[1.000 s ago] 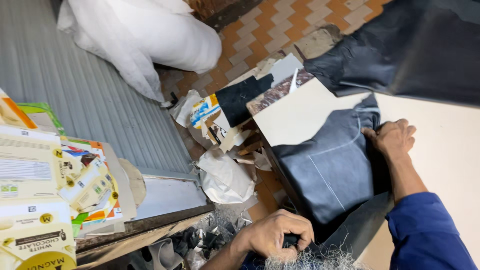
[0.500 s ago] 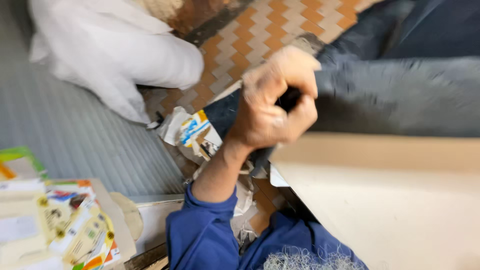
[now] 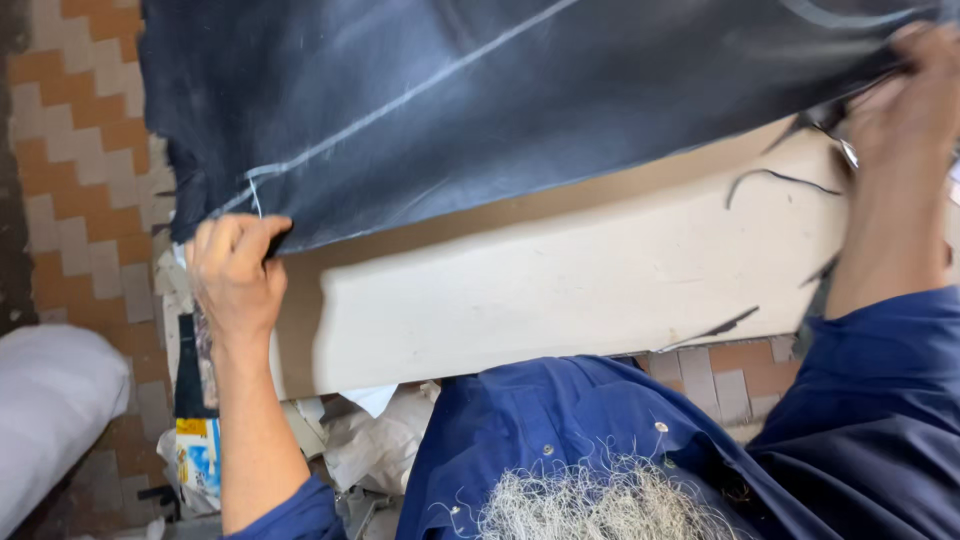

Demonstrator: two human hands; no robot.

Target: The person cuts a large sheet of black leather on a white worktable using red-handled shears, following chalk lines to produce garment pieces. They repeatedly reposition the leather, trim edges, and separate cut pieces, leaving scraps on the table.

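Over a pale cream tabletop, left hand and right hand fingers pinch a dark navy chalk-lined leather sheet at opposite edges.

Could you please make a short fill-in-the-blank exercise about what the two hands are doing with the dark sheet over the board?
1. Both hands hold a large sheet of dark ____ colour.
2. The left hand grips the sheet at its ____ edge.
3. Under the sheet lies a pale ____.
4. The right hand belongs to an arm in a ____ sleeve.

Missing words: navy; lower; board; blue
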